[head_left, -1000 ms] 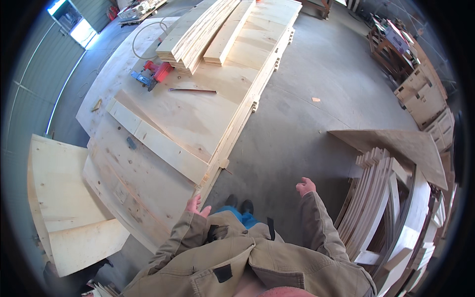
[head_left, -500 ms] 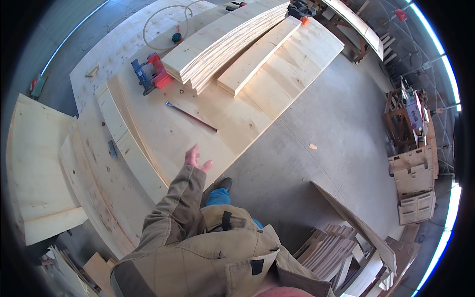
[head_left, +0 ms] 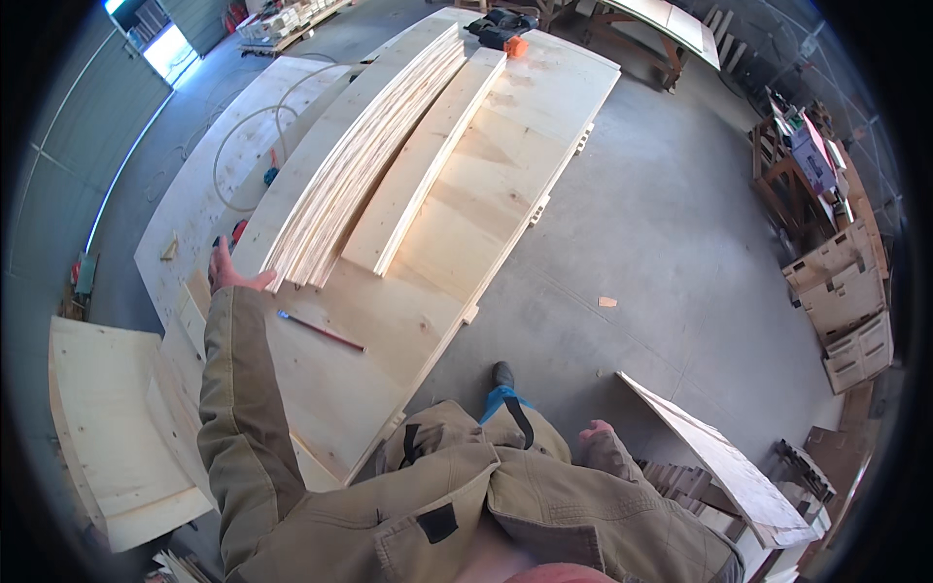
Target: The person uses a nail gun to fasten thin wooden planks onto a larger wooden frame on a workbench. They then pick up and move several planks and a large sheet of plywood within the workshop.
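Observation:
My left hand (head_left: 235,271) reaches over the near left corner of a tall stack of pale boards (head_left: 350,165). Its thumb is spread away from the fingers. Beside the fingers, a red and dark tool (head_left: 239,230) shows in part; the hand and sleeve hide most of it, and contact is unclear. On the plywood sheet nearer to me lies a slim dark-red bar (head_left: 326,333) with a blue tip. My right hand (head_left: 597,428) hangs low at my right side, away from the table, its fingers too small to make out.
A shorter row of boards (head_left: 428,160) lies right of the stack, with a black and orange tool (head_left: 501,34) at its far end. A pale hose (head_left: 219,165) loops at the left. A leaning panel (head_left: 714,457) stands on the concrete floor (head_left: 622,214) to my right.
My left hand has moved forward and left, from above the near plywood to the stack's corner, by the red and blue tool. My right hand has come into view. The view has shifted.

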### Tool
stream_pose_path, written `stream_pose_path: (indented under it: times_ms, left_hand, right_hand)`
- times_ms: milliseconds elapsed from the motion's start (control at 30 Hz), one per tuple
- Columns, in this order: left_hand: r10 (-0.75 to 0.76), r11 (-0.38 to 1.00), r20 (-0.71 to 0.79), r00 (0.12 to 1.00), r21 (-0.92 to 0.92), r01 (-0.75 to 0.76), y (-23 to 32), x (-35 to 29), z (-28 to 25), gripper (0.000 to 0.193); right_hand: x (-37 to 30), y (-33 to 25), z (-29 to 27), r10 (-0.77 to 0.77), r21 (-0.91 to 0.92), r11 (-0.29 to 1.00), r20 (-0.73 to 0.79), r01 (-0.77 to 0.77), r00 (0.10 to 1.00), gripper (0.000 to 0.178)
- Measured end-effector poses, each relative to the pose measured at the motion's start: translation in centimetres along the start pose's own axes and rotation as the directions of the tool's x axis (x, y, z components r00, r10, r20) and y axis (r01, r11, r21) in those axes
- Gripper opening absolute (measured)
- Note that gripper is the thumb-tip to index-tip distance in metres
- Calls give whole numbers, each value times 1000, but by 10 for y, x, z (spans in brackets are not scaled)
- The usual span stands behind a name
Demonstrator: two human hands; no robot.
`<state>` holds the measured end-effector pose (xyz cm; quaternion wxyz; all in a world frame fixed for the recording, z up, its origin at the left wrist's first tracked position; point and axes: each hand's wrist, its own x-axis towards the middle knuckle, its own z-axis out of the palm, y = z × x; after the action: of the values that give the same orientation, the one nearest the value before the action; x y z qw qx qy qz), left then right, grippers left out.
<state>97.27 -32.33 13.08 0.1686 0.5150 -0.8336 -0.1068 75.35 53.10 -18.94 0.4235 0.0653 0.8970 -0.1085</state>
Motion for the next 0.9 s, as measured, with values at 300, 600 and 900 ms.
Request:
stream_pose_path:
  times_ms: [300, 600, 900]
  left_hand:
    - [-101, 940, 264, 959, 342, 5, 6, 75, 40, 138]
    - [4, 990, 272, 962, 138, -43, -26, 85, 69, 131]
    - [-43, 989, 339, 940, 148, -9, 0, 87, 46, 127]
  right_hand:
    - [64, -110, -109, -25, 157, 987, 12, 22, 1000, 69]
    - [23, -102, -100, 28, -532, 842, 201, 85, 979, 74]
    - [71, -202, -142, -23, -315, 948, 93, 51, 995, 76]
